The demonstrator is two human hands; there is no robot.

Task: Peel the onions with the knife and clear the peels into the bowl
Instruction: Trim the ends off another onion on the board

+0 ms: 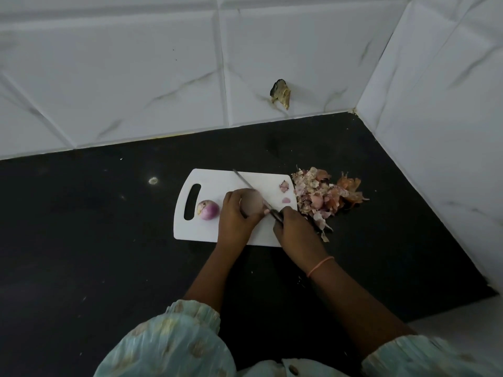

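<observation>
A white cutting board (206, 231) lies on the black counter. My left hand (235, 216) grips a pale, blurred onion (253, 203) over the board's middle. My right hand (295, 231) holds a knife (246, 183) by its dark handle, the thin blade running up-left behind the onion. A peeled purple onion (208, 210) sits on the board beside the handle slot. Two small peel scraps (284, 186) lie on the board's right end. A heap of pink and orange onion peels (324, 194) rests on the counter just right of the board. No bowl is in view.
The black counter (95, 227) stretches wide to the left and front. White marble-look tiled walls (163, 77) close the back and right, meeting in a corner. A broken hole (280, 93) shows in the back wall tile.
</observation>
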